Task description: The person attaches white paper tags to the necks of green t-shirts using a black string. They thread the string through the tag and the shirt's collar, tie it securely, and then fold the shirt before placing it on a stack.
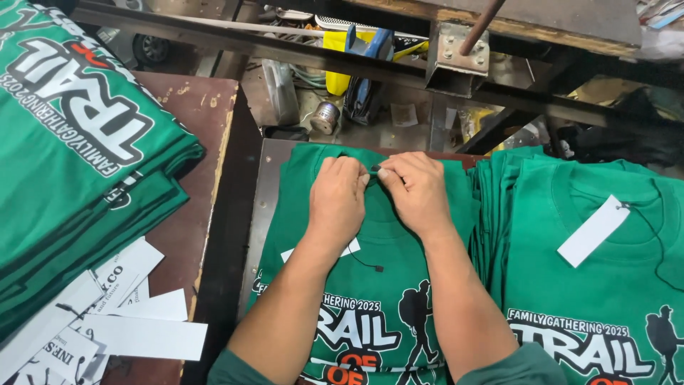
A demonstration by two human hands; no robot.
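A green T-shirt with a white, black and orange print lies flat on a dark board in front of me. My left hand and my right hand meet at its collar, fingertips pinched together on a small black fastener of a tag string. A white paper tag peeks out from under my left wrist, and its thin black string trails down across the shirt's chest.
A stack of tagged green shirts lies to the right, the top one with a white tag. Another pile of green shirts sits at the left above loose white paper tags. Metal framing and clutter lie beyond.
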